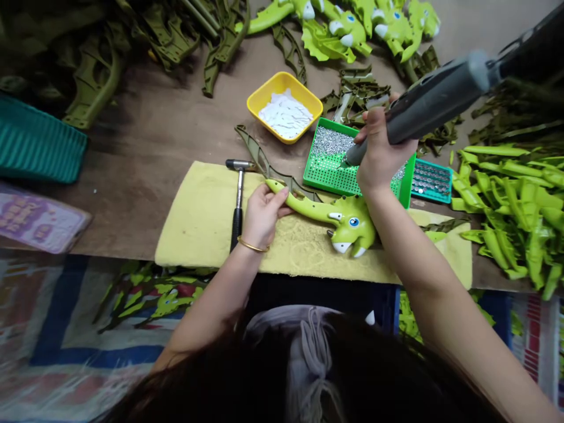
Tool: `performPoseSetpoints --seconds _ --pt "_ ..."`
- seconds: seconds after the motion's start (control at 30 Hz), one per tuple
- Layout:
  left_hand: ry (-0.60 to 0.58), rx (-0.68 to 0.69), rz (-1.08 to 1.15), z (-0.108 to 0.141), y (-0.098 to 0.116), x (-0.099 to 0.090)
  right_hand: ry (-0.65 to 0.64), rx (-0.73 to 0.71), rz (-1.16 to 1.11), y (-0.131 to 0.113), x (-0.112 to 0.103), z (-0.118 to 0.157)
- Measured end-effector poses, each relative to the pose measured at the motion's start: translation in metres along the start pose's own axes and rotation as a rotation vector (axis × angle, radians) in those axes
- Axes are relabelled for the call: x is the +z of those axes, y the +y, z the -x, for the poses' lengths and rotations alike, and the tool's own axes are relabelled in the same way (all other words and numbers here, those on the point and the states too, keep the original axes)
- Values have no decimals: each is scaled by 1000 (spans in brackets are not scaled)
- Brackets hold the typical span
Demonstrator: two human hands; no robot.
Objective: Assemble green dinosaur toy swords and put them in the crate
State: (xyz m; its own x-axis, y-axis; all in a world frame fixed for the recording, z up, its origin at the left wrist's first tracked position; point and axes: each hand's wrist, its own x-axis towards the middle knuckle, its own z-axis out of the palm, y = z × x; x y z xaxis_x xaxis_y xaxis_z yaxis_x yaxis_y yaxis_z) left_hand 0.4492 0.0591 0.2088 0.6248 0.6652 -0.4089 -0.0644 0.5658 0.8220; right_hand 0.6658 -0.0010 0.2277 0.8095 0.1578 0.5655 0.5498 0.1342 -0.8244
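Note:
My left hand (262, 212) pinches the narrow end of a lime-green plastic dinosaur piece (311, 207), which lies over the yellow cloth (202, 229). Its head, with a blue eye and white horn tips, points right. In my right hand (381, 150) is a grey electric screwdriver (434, 97), fingers wrapped round it. The tool's tip is over the green tray (328, 185) of small silver screws (330, 142). A curved olive plastic strip (255, 150) lies just behind the dinosaur piece. Left of my left hand, a hammer (238, 202) with a black grip rests on the cloth.
A yellow bowl (255, 114) holds white pieces. A small teal tray (447, 182) of round metal parts adjoins the screw tray. Lime-green parts (524, 217) pile up at right, olive parts (94, 76) at back left. A teal basket (39, 141) and a phone-like purple object (42, 217) lie left.

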Motion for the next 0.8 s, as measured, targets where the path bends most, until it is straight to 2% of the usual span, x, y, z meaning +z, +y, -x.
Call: performPoseSetpoints --seconds 0.1,0.37,0.53,0.6,0.67,0.8 --pt "-5 28 20 -1 -4 1 18 8 -58 0 3 7" --pt "-2 36 20 0 -3 0 -1 26 -80 -29 3 10" --pt "-99 41 24 2 -4 2 -9 -57 -220 -68 9 12" --pt "-129 36 23 3 -5 3 -66 -60 -269 -89 20 24" --pt "-129 28 30 4 -7 3 -172 -25 -227 -105 32 40" --pt "-127 18 41 3 -7 4 -351 68 -59 -114 50 66"
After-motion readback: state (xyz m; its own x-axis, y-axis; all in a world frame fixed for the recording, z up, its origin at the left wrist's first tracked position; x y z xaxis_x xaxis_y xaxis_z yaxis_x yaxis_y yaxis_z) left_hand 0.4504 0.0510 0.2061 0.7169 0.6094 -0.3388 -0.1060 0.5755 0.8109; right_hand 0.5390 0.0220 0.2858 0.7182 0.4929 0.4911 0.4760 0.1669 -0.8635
